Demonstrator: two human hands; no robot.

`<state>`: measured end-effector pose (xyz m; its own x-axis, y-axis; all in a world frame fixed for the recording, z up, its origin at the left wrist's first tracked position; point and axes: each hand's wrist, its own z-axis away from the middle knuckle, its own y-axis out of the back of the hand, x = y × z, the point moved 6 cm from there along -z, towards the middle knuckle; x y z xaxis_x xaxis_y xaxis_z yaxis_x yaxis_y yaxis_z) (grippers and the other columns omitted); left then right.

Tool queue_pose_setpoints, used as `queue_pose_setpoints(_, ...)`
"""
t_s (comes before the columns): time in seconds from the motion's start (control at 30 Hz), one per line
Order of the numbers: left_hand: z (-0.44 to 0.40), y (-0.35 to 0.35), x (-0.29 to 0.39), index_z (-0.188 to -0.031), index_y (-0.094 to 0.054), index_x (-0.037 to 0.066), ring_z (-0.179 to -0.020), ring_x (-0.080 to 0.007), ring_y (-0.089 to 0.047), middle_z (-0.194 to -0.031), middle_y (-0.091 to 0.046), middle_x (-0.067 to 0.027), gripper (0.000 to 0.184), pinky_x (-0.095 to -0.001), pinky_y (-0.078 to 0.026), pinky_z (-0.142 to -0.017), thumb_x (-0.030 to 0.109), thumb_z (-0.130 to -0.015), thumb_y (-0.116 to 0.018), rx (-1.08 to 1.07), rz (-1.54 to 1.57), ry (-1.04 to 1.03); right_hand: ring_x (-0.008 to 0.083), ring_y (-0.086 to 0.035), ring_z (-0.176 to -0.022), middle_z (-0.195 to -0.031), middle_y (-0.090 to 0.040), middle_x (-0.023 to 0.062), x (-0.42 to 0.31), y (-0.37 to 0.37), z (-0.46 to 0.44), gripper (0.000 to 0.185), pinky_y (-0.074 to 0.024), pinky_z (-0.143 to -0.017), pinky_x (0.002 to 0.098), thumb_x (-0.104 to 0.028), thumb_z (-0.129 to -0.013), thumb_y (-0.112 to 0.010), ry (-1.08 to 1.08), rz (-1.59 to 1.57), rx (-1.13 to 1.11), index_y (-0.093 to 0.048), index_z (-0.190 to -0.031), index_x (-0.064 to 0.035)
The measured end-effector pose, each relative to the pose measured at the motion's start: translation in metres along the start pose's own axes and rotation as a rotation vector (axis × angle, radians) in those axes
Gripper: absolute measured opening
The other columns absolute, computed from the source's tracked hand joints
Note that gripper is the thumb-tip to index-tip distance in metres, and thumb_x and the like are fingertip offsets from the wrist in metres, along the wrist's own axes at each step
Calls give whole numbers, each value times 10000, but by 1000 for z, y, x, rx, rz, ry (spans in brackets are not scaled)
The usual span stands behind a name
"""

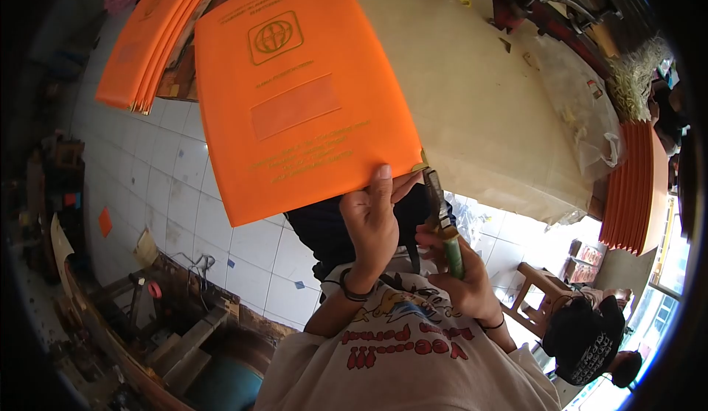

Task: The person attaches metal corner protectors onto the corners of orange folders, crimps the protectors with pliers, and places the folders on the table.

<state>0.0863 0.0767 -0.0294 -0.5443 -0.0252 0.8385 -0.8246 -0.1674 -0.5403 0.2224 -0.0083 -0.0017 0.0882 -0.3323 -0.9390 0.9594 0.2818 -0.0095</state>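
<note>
My left hand [372,223] pinches the near edge of an orange folder [228,153], thumb on top and fingers underneath. Gold lettering, a round emblem in a frame and a clear rectangular window show on the cover. In my right hand [468,286] are pliers [440,208] with a green-covered handle, and their jaws are at the folder's near right corner. A small gold-coloured metal corner piece [420,166] sits there. Whether the jaws are squeezing it I cannot tell.
A brown paper-covered table [487,116] lies under the folder's right side. Orange folders are stacked at the upper left [147,42] and the right [634,182]. A plastic bag [582,109] rests on the table. Another person in a black cap [590,341] is at the lower right, near a wooden stool [535,297].
</note>
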Motion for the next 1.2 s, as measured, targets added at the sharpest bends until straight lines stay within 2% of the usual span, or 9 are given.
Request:
queue_pose_setpoints(0.13, 0, 0, 2, -1068, -551, -133, -910, -291, -705, -995, -665, -191, 341, -381, -611, -828, 187, -1041, -435, 0, -14, 18, 251, -547, -1100, -1342, -456, 150, -4, -12, -1, 546, -446, -943, 341, 64, -734, -557, -8, 74, -80, -533, -1279, 38)
queue_pose_setpoints(0.23, 0, 2, 1, -1078, -544, -135, -905, -298, -705, -1001, -661, -186, 334, -384, -613, -830, 179, -1040, -435, 12, -25, 38, 257, -547, -1105, -1332, -449, 154, 1, -16, 1, 554, -451, -930, 342, 55, -740, -557, -24, 35, -52, -530, -1293, 30)
queue_pose_setpoints(0.43, -2, 0, 3, -1081, -533, -147, -914, -303, -703, -1008, -652, -212, 312, -385, -615, -841, 143, -1035, -426, 22, -7, 10, 217, -548, -929, -1184, -489, 132, -4, -9, -2, 558, -461, -840, 325, 66, -725, -561, -28, 92, 37, -541, -1280, 15)
queue_pose_setpoints(0.53, -2, -1, 4, -1079, -531, -148, -913, -298, -704, -1008, -651, -215, 298, -382, -613, -846, 127, -1031, -429, 20, -6, -1, 206, -526, -853, -1115, -496, 119, -3, -10, -3, 557, -457, -796, 323, 72, -709, -559, -6, 78, 29, -552, -1262, 11)
queue_pose_setpoints(0.83, -1, 2, 4, -1069, -536, -132, -908, -263, -702, -974, -662, -195, 273, -350, -606, -819, 123, -1028, -448, 12, -54, 0, 236, -519, -804, -995, -490, 123, -4, -13, -5, 497, -443, -728, 332, 69, -671, -547, -50, 145, 45, -598, -1163, 23)
queue_pose_setpoints(1.03, -1, 4, 2, -1081, -533, -137, -922, -273, -700, -979, -661, -199, 279, -355, -597, -851, 123, -1028, -447, 9, -60, 13, 250, -523, -781, -967, -495, 126, -7, -14, -7, 451, -445, -714, 340, 78, -675, -525, 3, 150, 87, -606, -1115, 31)
queue_pose_setpoints(1.13, 0, 3, 2, -1084, -534, -140, -930, -278, -699, -983, -662, -203, 279, -357, -595, -857, 119, -1028, -446, 23, -44, 21, 286, -541, -746, -934, -510, 145, -8, -13, -8, 394, -452, -693, 358, 85, -675, -506, 137, 264, 102, -594, -1056, 41)
queue_pose_setpoints(1.2, 0, 4, 2, -1087, -533, -142, -939, -283, -698, -984, -663, -206, 280, -360, -594, -860, 117, -1028, -445, 16, -64, 17, 311, -560, -746, -924, -521, 167, -10, -12, -8, 362, -459, -685, 373, 91, -673, -493, 145, 273, 122, -579, -1022, 46)
